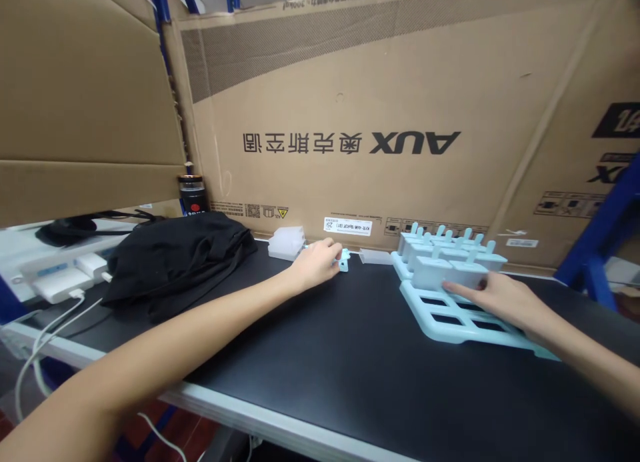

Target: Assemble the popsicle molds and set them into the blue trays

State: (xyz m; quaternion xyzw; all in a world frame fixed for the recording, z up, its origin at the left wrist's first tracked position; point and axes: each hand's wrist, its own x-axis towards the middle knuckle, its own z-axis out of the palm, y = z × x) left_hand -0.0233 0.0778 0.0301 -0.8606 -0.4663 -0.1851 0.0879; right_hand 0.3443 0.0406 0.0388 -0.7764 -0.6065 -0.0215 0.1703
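Note:
My left hand [317,265] reaches to the back of the table, its fingers closed around a light-blue popsicle stick lid [344,259] that shows partly beyond the fingertips. Just left of it lies a small stack of translucent white moulds [287,243]. On the right stands a light-blue rack [440,331] with several openings, its back rows filled with popsicle moulds [424,274] whose blue sticks point up. My right hand [507,302] is at the rack's right side, thumb and finger against the front right popsicle mould [469,276]; its other fingers are partly hidden.
Another translucent piece [376,257] lies against the big cardboard wall [350,82]. A black cloth bag [180,262], a white power strip [57,279] with cables and a dark jar [193,194] are at left. A metal edge [280,419] borders the black tabletop [330,355].

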